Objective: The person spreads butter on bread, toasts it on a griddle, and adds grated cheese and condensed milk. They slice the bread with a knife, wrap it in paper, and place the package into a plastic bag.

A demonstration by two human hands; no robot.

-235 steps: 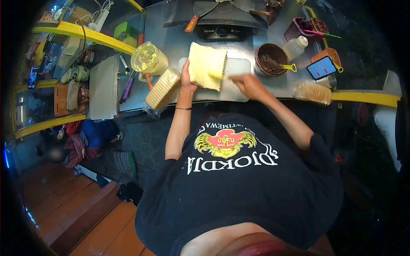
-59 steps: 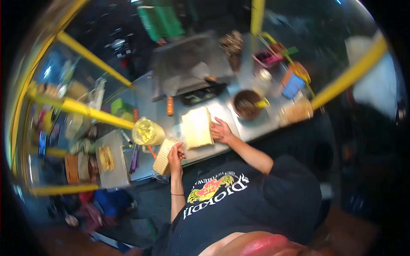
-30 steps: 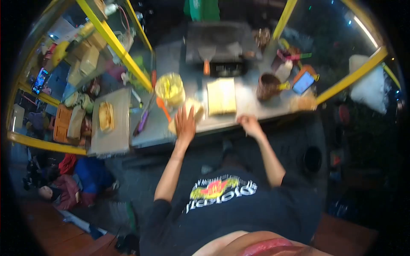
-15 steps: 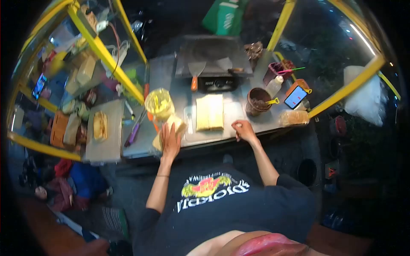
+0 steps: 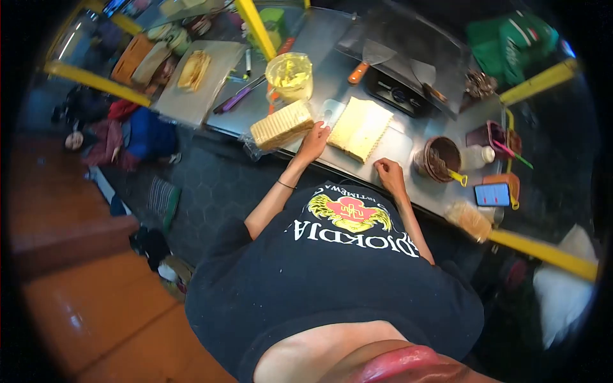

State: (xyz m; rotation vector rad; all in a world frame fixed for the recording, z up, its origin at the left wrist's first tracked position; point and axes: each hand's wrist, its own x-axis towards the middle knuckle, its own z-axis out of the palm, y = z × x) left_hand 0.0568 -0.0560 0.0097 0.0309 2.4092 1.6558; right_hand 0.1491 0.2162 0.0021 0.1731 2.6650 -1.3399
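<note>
Pale bread slices (image 5: 361, 129) lie side by side on a white cutting board (image 5: 397, 148). My left hand (image 5: 311, 145) is at the board's left front edge, fingertips drawn together; what they pinch, if anything, I cannot tell. Just left of that hand rests a stack of sliced bread (image 5: 281, 125) in clear wrap. My right hand (image 5: 391, 175) is curled closed by the board's right front edge, near the bread's corner, with nothing visible in it. Behind the left hand stands a clear tub (image 5: 289, 78) of yellow spread.
A griddle plate (image 5: 399, 48) with spatulas lies at the back. To the right are a brown tub (image 5: 440, 158) with a yellow-handled tool, a squeeze bottle (image 5: 477, 156), a phone (image 5: 492, 195) and wrapped bread (image 5: 469, 221). A purple-handled tool (image 5: 237, 97) lies left.
My left hand has come off the wrapped bread stack to the board's left edge. My right hand remains curled near the board. The head view has turned, tilting the whole counter.
</note>
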